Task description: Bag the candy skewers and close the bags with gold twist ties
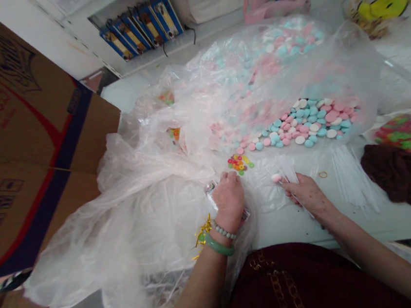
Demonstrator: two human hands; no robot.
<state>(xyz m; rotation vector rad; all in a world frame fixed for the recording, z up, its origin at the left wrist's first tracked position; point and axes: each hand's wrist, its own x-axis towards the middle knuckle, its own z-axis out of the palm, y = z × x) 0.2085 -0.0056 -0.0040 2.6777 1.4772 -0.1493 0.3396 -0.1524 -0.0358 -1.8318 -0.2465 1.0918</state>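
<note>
just below the clear plastic bag (357,59) of pastel candies (308,123), the right hand (307,194) pinched a white stick (309,214) slanting down toward the wrist, its far tip at a pink candy (276,178). the left hand (228,200), nearer the loose colored candies (239,164), curled closed over a small wrapper packet (211,191).

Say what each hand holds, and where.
The right hand pinches a white stick along its shaft, a pink candy at its tip; the left hand covers a clear wrapper, hold hidden.
</note>
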